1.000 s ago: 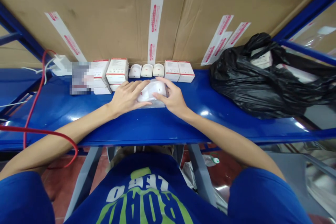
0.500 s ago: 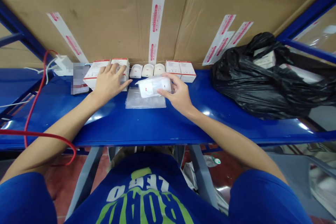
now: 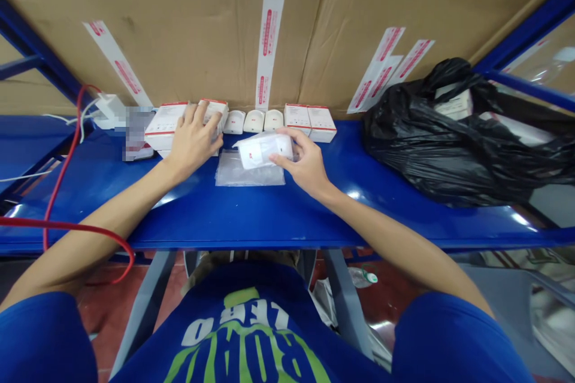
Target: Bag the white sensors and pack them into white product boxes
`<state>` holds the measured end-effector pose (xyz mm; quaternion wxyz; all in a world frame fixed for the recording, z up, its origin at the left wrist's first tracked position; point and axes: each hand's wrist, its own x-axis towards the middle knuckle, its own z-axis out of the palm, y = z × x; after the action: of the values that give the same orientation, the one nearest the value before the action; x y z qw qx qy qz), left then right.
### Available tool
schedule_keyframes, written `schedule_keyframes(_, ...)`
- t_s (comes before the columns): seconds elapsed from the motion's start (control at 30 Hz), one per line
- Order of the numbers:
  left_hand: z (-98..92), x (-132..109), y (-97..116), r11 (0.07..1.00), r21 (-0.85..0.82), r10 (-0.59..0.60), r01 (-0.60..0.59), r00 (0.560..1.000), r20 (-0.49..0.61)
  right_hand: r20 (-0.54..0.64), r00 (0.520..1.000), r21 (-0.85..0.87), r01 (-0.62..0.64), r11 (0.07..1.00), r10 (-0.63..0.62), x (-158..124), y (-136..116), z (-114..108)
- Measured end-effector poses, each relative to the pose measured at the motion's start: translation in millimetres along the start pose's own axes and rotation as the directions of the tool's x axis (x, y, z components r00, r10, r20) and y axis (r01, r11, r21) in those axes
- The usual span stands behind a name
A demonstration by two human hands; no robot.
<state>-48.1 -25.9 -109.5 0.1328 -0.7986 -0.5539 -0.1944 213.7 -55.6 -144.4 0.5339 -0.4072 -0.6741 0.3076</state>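
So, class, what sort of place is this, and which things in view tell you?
Probably a workbench in a workshop or storeroom, though one view can't confirm it. The clues: a blue table, taped cardboard behind it, and small red-and-white boxes along its back.

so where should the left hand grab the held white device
Probably its left end, coming from the left: the white device is long, held roughly sideways; the right hand grips its right end, leaving the left end free.
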Motion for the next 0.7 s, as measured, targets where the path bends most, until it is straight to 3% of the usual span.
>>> schedule_keyframes(0.13,-4.0,1.7,-1.9,0.994,-0.067,0.077,-0.088,0.986,-0.151,-0.057,0.996,0.014,0.074,0.997,-0.073,2.6,2.8,-2.8)
schedule_keyframes(0.3,-18.4,-0.7,2.4,0.968,-0.147,0.131,-0.203,0.910,-0.392,-0.129,0.970,-0.014,0.206,0.978,-0.206,5.3,-1.0,-12.4)
schedule_keyframes(0.37,-22.0,-3.0,3.2,0.952,-0.209,0.121,-0.225,0.901,-0.418,-0.156,0.958,-0.036,0.236,0.971,-0.239,5.0,-4.0,-17.5)
schedule_keyframes(0.43,-22.5,-3.8,1.4,0.913,-0.319,0.147,-0.252,0.936,-0.319,-0.182,0.944,-0.077,0.266,0.961,-0.276,4.6,-6.3,-23.0)
schedule_keyframes(0.5,-20.5,-3.1,-2.1,0.846,-0.431,0.286,-0.315,0.949,-0.133,-0.206,0.930,-0.127,0.284,0.950,-0.305,5.2,-7.0,-28.1)
schedule_keyframes(0.6,-15.2,-2.5,-4.8,0.770,-0.496,0.513,-0.401,0.852,0.108,-0.222,0.926,-0.142,0.280,0.949,-0.306,8.3,-4.2,-33.9)
schedule_keyframes(0.63,-12.9,-3.2,-3.9,0.768,-0.487,0.547,-0.415,0.821,0.164,-0.218,0.930,-0.132,0.272,0.953,-0.296,9.8,-2.5,-35.0)
schedule_keyframes(0.7,-6.9,-6.1,1.2,0.795,-0.444,0.545,-0.414,0.808,0.222,-0.200,0.941,-0.118,0.255,0.960,-0.274,12.8,1.3,-36.4)
